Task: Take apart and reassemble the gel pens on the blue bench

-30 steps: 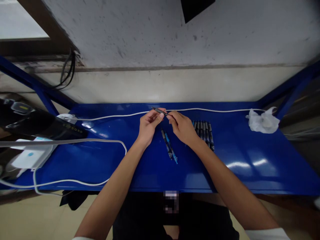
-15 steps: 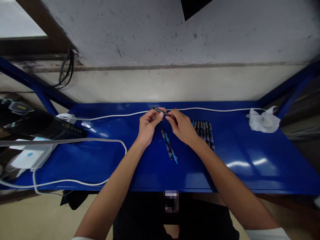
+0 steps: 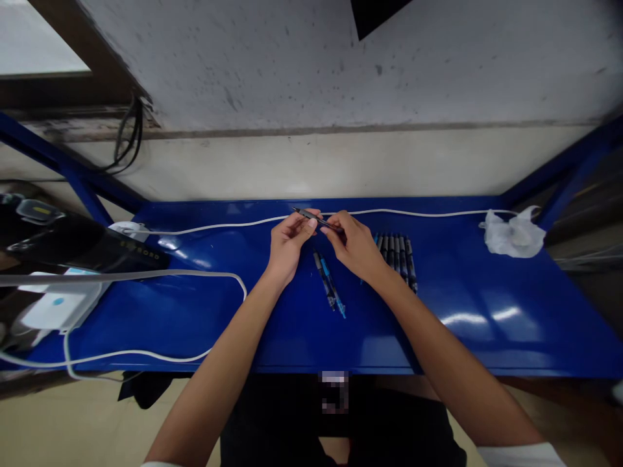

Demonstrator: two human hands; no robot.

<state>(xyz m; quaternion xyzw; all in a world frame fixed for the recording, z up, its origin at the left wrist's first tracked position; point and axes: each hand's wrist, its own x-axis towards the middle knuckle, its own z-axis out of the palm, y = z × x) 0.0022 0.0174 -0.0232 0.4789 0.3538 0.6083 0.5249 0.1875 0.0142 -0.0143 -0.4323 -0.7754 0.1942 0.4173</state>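
Note:
Above the middle of the blue table, a dark pen is held between both my hands, its tip pointing up and left. The fingers and thumb of my left hand pinch the tip half. My right hand grips the other end, which its fingers partly hide. Below the hands lie two pens side by side, one dark and one bright blue. A row of several dark pens rests by my right wrist, partly covered by the forearm.
White cables run along the back and left of the blue table. On the left are a black bag-like object and a white device. A crumpled white plastic bag sits at the back right, with a wall behind.
My right fingers have shifted very slightly along the pen's rear end. Otherwise the hands, the held pen and the pens on the table stay where they were.

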